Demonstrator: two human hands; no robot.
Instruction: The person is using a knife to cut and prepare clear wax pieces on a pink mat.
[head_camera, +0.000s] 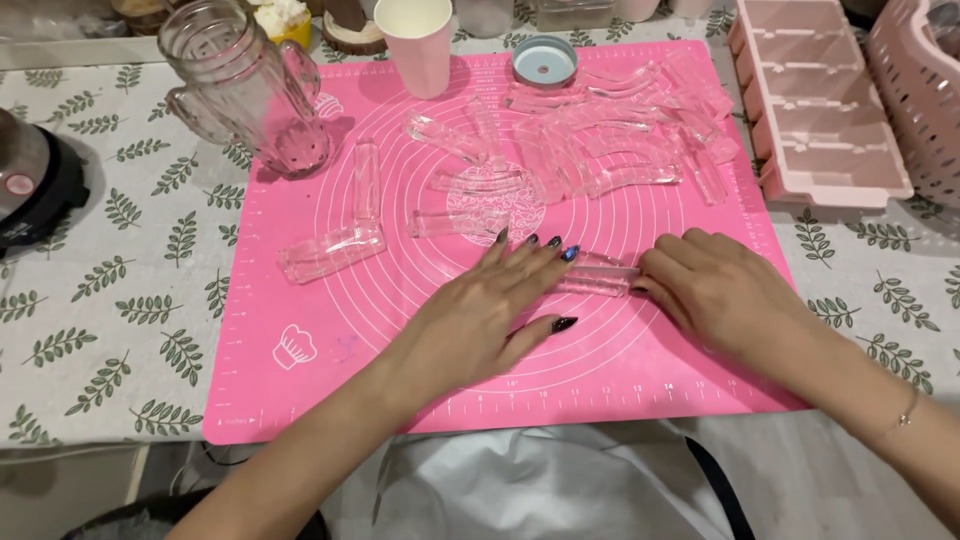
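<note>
Head view. White cloth (560, 490) in my lap lies nearest the lens, below the near edge of the pink silicone mat (300, 300), which rests on a leaf-printed tablecloth (110, 300).

My left hand (490, 310) lies palm-down on the mat, fingers spread and flat, clamped on nothing; its dark-nailed fingertips (552, 243) reach toward a clear acrylic bar (600, 275). My right hand (705, 285) rests palm-down just to the right, its fingers curled loosely over the bar's right end; whether they grip it or merely touch it I cannot tell.

The bar sits between the two hands, its long axis running left to right, almost parallel to the mat's near edge. It lies ahead and to the right of the left hand and immediately left of the right hand; the right hand is the nearer.

Farther back, a heap of clear curved and straight pieces (610, 150) covers the upper right of the mat. An L-shaped pair of bars (340, 235) lies to the left. A glass mug (245, 85), a pink paper cup (418, 45) and a round blue lid (545, 62) stand along the far edge. A pink moulded tray (825, 100) lies right of the mat.
</note>
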